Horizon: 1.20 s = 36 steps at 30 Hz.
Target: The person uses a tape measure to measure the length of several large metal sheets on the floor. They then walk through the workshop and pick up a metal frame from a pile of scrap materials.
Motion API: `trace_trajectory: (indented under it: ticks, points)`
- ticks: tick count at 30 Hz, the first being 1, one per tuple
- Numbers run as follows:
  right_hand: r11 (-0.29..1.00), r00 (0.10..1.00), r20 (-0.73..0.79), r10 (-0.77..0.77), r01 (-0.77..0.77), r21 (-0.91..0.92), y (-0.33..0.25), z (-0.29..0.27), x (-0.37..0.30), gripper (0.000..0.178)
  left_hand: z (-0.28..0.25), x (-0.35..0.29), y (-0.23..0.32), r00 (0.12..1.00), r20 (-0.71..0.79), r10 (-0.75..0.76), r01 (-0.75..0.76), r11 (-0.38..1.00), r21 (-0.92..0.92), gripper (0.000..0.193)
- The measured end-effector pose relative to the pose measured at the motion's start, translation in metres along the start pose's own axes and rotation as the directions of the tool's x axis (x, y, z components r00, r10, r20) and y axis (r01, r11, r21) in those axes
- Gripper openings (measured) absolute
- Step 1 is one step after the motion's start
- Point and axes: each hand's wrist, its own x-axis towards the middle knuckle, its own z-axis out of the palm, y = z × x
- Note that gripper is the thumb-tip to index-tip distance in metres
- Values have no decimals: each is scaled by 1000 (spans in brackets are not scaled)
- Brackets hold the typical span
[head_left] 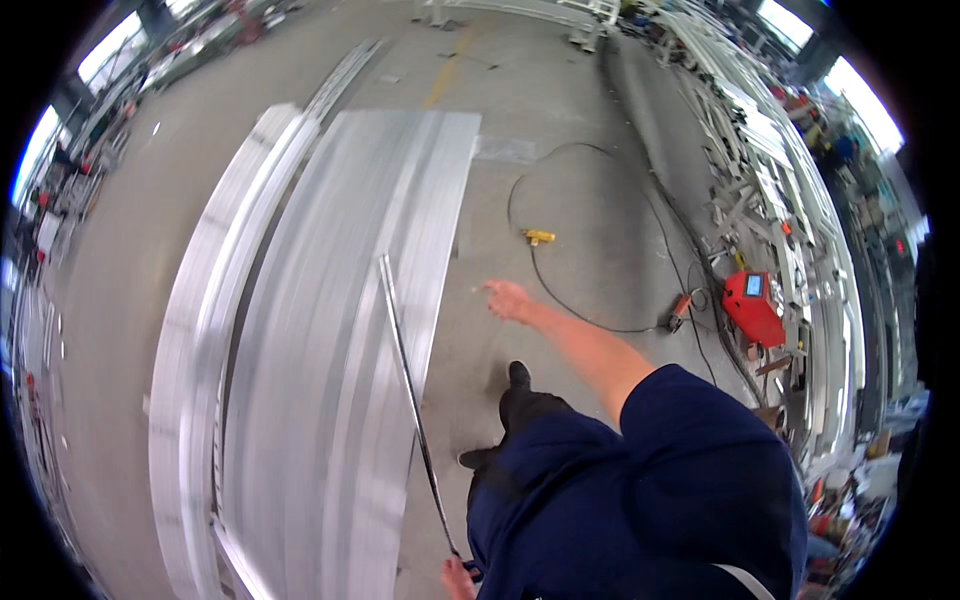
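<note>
My left hand (458, 578), at the bottom edge, is closed around the lower end of a long, thin, shiny metal bar (414, 405). Something dark shows beside those fingers, too small to name. The bar slants up and away over a broad stack of long silvery metal profiles (320, 330), and its far tip is above their surface; whether it touches them I cannot tell. My right hand (508, 300) reaches out over the grey floor beside the stack's right edge. Its fingers are slightly blurred and apart, with nothing seen in them.
Left of the stack lies a narrower bundle of profiles (190, 400). Right of me are a yellow tool (538, 237) on a cable, an orange-and-black power tool (680, 312) and a red machine with a screen (754, 308). Racked metal lengths (800, 240) line the right side.
</note>
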Motion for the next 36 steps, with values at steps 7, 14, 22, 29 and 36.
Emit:
trace_trajectory:
  ticks: [7, 14, 22, 29, 36]
  points:
    - [410, 934, 290, -211, 354, -841, 8, -34, -19, 41, 87, 24, 127, 938, 254, 235, -322, 859, 397, 21]
    - [608, 985, -160, 70, -170, -776, 37, -233, -120, 33, 211, 90, 315, 811, 428, 399, -586, 559, 587, 20]
    - [875, 262, -893, 366, -424, 234, 85, -441, -273, 31, 358, 119, 502, 358, 676, 644, -837, -99, 538, 22]
    - [763, 168, -782, 601, -413, 497, 114, -438, -306, 29, 532, 126, 611, 688, 654, 315, -692, 556, 460, 35]
    - [696, 359, -618, 699, -538, 475, 64, -505, -257, 24, 644, 264, 653, 356, 934, 32, -842, -422, 336, 37]
